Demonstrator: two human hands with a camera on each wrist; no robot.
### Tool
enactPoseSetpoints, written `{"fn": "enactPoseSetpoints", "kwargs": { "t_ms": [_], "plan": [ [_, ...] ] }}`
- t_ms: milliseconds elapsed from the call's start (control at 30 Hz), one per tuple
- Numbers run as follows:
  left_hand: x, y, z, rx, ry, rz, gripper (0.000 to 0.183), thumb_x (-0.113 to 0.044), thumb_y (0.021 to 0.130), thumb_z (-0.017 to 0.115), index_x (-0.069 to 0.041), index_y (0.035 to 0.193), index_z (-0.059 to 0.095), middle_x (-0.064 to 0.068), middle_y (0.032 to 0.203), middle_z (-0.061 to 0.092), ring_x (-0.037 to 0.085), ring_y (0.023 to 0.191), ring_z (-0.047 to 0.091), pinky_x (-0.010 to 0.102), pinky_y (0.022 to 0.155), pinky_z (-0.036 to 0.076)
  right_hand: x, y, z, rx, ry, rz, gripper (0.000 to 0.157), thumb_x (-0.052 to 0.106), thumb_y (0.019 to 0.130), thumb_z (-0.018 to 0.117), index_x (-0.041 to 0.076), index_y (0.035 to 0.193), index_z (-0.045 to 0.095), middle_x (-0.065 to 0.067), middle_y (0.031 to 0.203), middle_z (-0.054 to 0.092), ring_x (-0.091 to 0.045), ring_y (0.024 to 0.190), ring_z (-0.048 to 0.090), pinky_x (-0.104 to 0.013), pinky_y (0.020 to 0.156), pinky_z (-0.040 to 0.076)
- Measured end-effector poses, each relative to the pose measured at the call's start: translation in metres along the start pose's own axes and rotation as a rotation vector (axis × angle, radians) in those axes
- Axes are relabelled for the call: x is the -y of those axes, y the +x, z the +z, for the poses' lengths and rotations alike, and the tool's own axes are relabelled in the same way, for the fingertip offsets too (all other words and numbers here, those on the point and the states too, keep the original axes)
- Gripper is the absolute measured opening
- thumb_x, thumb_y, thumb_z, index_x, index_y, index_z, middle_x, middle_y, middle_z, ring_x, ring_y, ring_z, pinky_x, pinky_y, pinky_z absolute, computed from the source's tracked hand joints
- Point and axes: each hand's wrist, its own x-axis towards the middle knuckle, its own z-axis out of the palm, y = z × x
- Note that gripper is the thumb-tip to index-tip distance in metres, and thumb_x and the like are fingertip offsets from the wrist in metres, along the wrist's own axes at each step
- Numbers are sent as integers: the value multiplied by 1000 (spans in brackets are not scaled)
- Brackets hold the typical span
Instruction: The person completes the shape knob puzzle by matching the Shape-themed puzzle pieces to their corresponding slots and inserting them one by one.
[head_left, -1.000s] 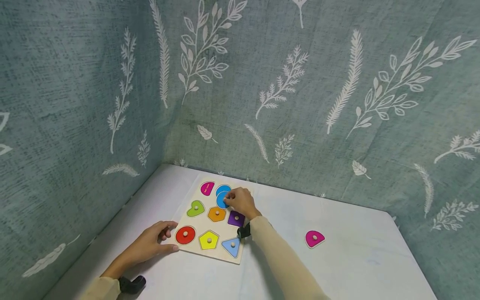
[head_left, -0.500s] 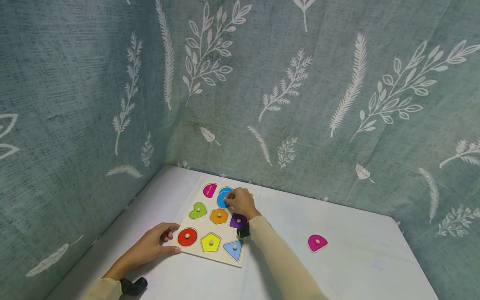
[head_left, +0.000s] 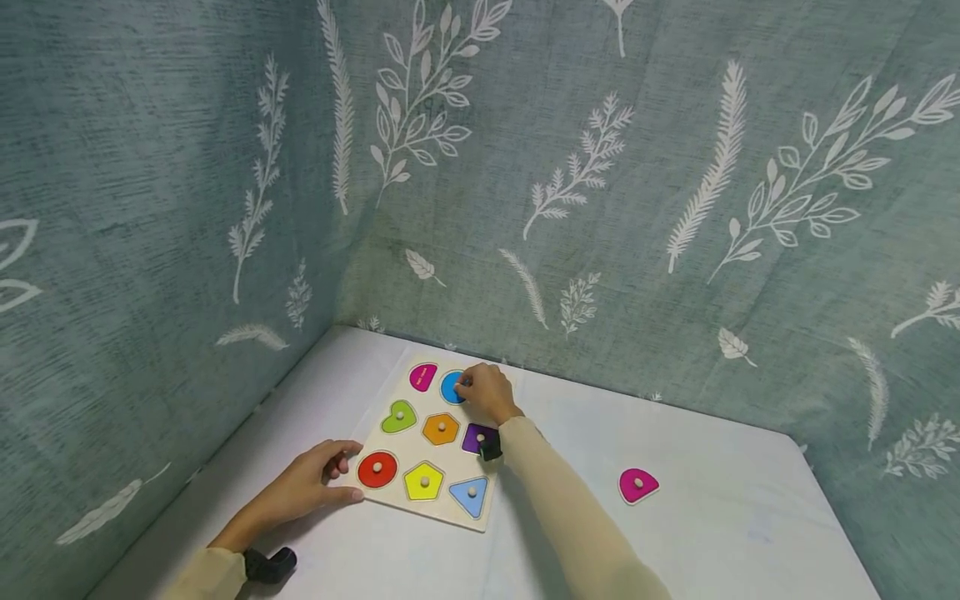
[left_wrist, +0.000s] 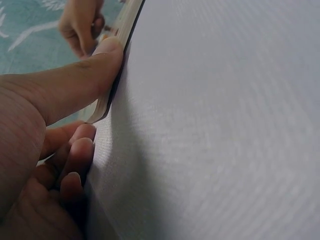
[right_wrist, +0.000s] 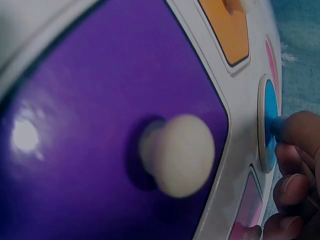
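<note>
A wooden peg puzzle board (head_left: pixel 408 446) lies on the white-covered table. My left hand (head_left: pixel 303 483) grips its near left corner, thumb on the near edge and fingers at the left side; the left wrist view shows the thumb (left_wrist: pixel 100 65) against the board's edge. My right hand (head_left: pixel 487 392) pinches the knob of a round blue puzzle piece (head_left: pixel 452 386) at the far side. In the right wrist view that blue piece (right_wrist: pixel 270 100) sits over its place, its knob between fingertips. The magenta recess (head_left: pixel 423 377) beside it bears printing and has no knob.
A loose magenta piece (head_left: pixel 637 493) with a knob lies on the table to the right. Knobbed pieces on the board include a red circle (head_left: pixel 377 479), a yellow pentagon (head_left: pixel 416 492) and a purple square (right_wrist: pixel 125 60). Leaf-patterned cloth (head_left: pixel 465 292) hangs behind the table.
The blue piece has moved away from me, from partly overlapping the blue recess to lying over it. My right hand moved with it; the left hand keeps its grip on the board.
</note>
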Motion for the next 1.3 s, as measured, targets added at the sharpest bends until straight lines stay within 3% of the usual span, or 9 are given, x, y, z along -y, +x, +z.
{"fn": "enactPoseSetpoints", "kwargs": {
  "t_ms": [600,1300],
  "plan": [
    [-3,0,0,-9,-4,-29,78,-27,69,97,-1,133,61,2,91,50,19,88,50,26,75,48,4,10,1,-19,-102,20,16,26,96,75,11,96,81,0,86,73,-14,74,62,-33,71,56],
    [-5,-3,-3,4,-38,-16,77,-23,70,97,1,133,60,3,91,50,20,89,50,26,75,47,8,10,5,-26,-107,25,15,24,97,74,10,96,81,-2,89,74,-17,79,64,-38,76,57]
  ]
}}
